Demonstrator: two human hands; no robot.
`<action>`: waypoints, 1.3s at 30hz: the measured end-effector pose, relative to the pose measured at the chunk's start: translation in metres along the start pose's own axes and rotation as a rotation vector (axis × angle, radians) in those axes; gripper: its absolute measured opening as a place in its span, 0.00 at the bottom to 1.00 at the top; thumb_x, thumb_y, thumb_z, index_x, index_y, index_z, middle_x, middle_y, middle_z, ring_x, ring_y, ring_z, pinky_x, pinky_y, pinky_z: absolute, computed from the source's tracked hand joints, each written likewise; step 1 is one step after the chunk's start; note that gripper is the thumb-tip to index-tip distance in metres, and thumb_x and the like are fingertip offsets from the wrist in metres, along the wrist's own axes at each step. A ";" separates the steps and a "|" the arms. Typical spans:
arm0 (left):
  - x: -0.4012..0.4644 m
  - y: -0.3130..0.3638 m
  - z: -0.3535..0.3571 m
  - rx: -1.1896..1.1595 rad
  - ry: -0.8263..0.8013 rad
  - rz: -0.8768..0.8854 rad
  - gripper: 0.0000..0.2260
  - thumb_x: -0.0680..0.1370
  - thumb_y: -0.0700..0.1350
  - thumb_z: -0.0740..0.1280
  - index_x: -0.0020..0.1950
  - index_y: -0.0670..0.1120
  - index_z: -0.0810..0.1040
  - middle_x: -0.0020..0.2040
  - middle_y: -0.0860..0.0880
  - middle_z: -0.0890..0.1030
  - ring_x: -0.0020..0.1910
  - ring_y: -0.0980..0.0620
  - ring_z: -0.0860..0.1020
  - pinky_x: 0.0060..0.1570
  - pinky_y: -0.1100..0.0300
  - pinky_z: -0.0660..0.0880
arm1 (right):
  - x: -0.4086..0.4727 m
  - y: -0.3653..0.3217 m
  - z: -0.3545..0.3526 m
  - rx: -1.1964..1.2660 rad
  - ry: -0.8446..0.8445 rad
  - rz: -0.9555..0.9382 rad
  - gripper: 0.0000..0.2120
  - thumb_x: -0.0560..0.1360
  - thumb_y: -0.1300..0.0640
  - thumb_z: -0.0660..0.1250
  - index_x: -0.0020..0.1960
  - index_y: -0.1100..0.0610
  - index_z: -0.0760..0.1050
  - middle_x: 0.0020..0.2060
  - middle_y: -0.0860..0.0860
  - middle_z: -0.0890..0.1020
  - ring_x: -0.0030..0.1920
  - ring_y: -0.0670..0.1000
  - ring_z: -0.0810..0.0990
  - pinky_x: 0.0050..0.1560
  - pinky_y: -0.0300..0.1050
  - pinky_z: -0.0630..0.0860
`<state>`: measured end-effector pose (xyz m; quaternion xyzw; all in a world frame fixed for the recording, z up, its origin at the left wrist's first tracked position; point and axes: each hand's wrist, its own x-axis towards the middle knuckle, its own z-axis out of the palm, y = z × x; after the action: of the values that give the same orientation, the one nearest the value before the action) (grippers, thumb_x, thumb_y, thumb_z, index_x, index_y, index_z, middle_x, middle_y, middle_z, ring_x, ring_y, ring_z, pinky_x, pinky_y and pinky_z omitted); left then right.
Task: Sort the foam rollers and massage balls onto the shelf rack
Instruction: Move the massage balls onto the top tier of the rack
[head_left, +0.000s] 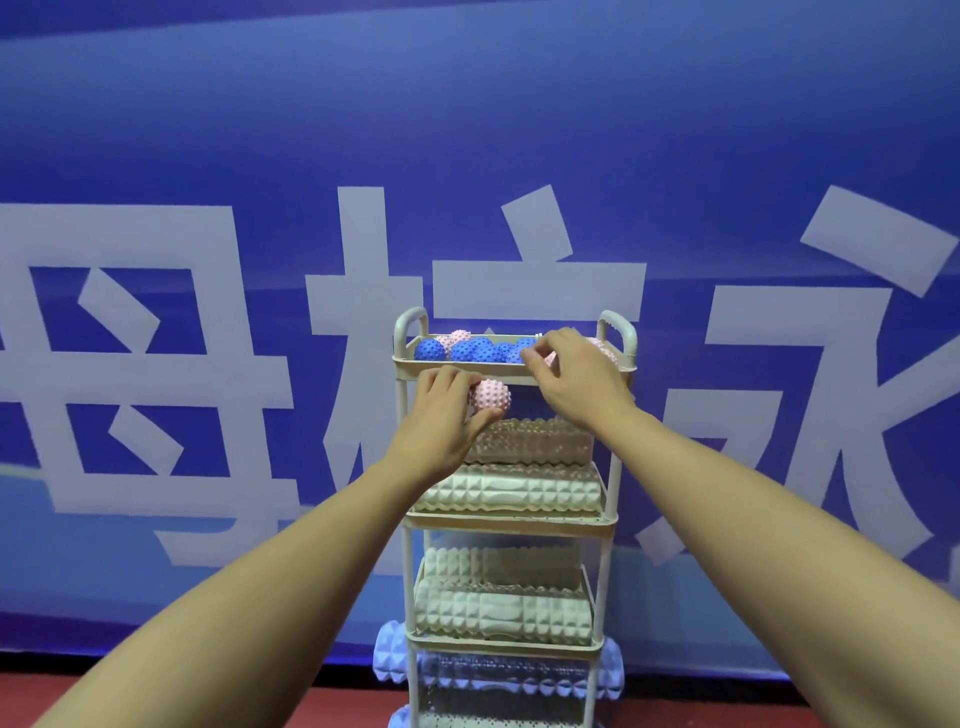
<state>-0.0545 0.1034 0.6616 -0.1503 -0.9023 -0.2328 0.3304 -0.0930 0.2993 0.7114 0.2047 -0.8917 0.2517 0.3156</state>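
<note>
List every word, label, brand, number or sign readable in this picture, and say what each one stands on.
"母" on the blue banner, at left, cut by the frame edge.
"校" on the banner, its lower middle hidden behind the shelf rack.
"永" on the banner, at right, partly cut off, so this reading is less sure.
No readable label, brand or number shows on the rack, the foam rollers or the massage balls.
</note>
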 end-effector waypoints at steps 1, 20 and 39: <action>0.001 0.002 -0.001 -0.007 0.018 0.014 0.21 0.80 0.58 0.65 0.67 0.48 0.72 0.62 0.52 0.72 0.65 0.52 0.63 0.62 0.55 0.68 | -0.002 -0.009 -0.001 0.123 -0.108 0.015 0.17 0.81 0.39 0.60 0.55 0.51 0.77 0.50 0.47 0.82 0.49 0.49 0.81 0.51 0.49 0.77; 0.046 -0.031 -0.012 -0.242 0.167 -0.022 0.26 0.78 0.41 0.69 0.75 0.50 0.66 0.71 0.49 0.64 0.70 0.49 0.70 0.64 0.51 0.75 | 0.080 -0.001 0.032 0.174 0.040 0.239 0.14 0.76 0.53 0.74 0.56 0.54 0.72 0.53 0.51 0.81 0.53 0.52 0.75 0.51 0.49 0.73; 0.060 -0.016 -0.008 -0.364 0.255 -0.052 0.23 0.77 0.42 0.73 0.71 0.50 0.73 0.60 0.53 0.70 0.57 0.69 0.69 0.60 0.67 0.68 | 0.078 -0.018 0.033 0.309 -0.152 0.009 0.16 0.80 0.41 0.65 0.49 0.53 0.82 0.43 0.46 0.85 0.46 0.48 0.82 0.49 0.46 0.78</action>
<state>-0.1016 0.0929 0.7019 -0.1537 -0.7998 -0.4175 0.4030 -0.1545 0.2495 0.7469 0.2651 -0.8647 0.3709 0.2108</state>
